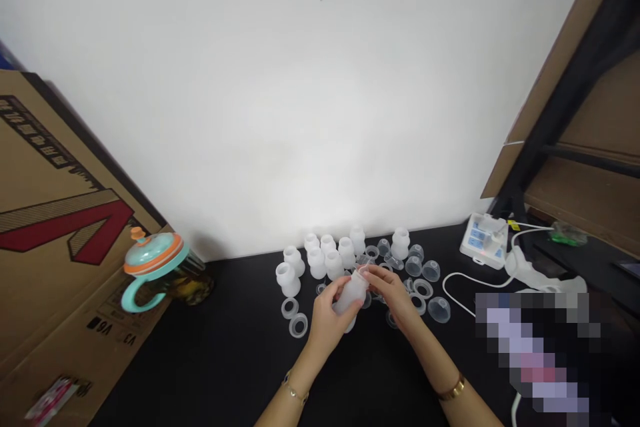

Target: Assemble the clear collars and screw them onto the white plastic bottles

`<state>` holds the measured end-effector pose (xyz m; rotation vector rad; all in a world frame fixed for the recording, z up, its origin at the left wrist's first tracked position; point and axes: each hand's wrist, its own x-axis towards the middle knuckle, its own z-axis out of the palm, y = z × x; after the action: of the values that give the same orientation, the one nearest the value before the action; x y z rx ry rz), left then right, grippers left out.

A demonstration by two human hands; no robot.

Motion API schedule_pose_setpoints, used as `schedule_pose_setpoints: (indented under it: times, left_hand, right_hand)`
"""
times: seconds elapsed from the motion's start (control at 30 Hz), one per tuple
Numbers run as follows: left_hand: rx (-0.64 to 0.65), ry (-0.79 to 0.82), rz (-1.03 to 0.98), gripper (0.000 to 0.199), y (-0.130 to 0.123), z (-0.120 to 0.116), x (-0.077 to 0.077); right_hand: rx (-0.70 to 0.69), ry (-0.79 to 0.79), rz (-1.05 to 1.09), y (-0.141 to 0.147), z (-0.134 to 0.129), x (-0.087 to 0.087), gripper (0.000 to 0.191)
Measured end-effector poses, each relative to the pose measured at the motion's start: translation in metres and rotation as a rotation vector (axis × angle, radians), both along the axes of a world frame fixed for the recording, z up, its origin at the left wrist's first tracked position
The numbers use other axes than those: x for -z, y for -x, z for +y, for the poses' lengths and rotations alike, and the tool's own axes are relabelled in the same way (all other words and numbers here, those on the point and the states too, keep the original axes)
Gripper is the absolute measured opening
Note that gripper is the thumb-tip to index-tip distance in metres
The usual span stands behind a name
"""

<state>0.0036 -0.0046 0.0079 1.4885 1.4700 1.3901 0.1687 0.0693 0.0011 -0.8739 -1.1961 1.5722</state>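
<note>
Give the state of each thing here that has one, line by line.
Held bottle: tilted
Left hand: gripping that bottle
Right hand: fingers at bottle's neck, grip unclear
Standing bottles: upright, uncapped
Rings: loose, mostly flat
Clear domes: loose
Jug: lidded, dark contents inside
Power strip: something apparently plugged in

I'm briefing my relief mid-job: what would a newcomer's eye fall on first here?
Probably the clear, teal-and-orange-lidded pitcher at the left of the black tabletop, beside a brown cardboard box printed with a bold red mark. Next, near the lower centre, the milky-white bottle in the left hand, with the right hand at its mouth, and behind it a cluster of white bottles.
</note>
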Motion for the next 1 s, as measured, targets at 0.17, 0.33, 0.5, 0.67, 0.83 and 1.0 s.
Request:
schedule_pose_setpoints:
  times: [0.17, 0.33, 0.5, 0.67, 0.83, 1.0]
  left_hand:
    - [0.036, 0.026, -0.106, 0.049, 0.001, 0.002, 0.001]
    - [0.191, 0.175, -0.595, 0.054, 0.004, 0.010, 0.007]
    - [0.278, 0.276, -0.765, 0.052, 0.002, 0.007, -0.001]
    - [0.305, 0.295, -0.796, 0.051, 0.002, 0.004, -0.006]
    - [0.316, 0.276, -0.792, 0.050, 0.003, 0.005, -0.003]
    - [0.283, 0.241, -0.757, 0.051, 0.003, 0.006, 0.001]
  right_hand:
    - [0.019, -0.018, -0.005, 0.000, -0.001, -0.001, 0.040]
    - [-0.047, 0.053, 0.081, 0.001, -0.006, -0.010, 0.043]
    - [-0.181, 0.076, 0.171, 0.000, -0.012, -0.019, 0.044]
    - [-0.228, 0.063, 0.206, -0.002, -0.013, -0.019, 0.042]
    - [-0.193, 0.059, 0.184, -0.002, -0.013, -0.019, 0.041]
    - [-0.152, 0.036, 0.156, 0.000, -0.013, -0.019, 0.042]
